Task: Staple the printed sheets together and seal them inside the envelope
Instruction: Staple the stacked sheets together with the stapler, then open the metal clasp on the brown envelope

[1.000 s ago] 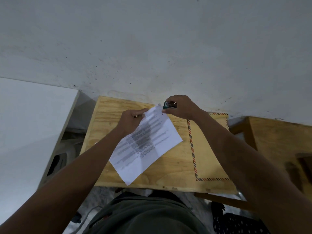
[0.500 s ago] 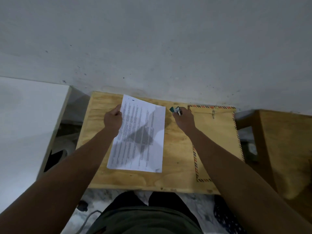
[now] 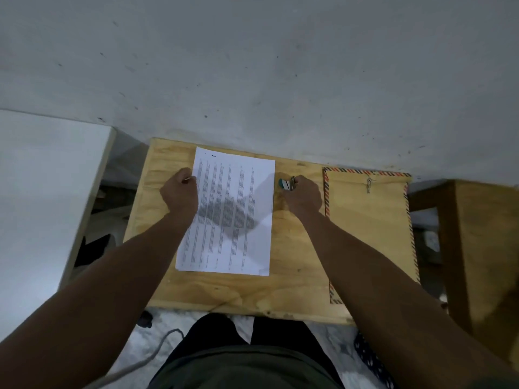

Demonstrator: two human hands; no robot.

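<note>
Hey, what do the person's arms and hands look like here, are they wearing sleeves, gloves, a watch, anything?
Both forearms are bare as far as the view shows: no sleeves, no gloves. Neither the left hand nor the right hand shows a watch, bracelet or marking. Rings can't be ruled out, since the fingers are mostly hidden.

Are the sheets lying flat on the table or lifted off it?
Flat. The sheets lie spread on the table, all corners down; the left hand holds their left edge.
</note>
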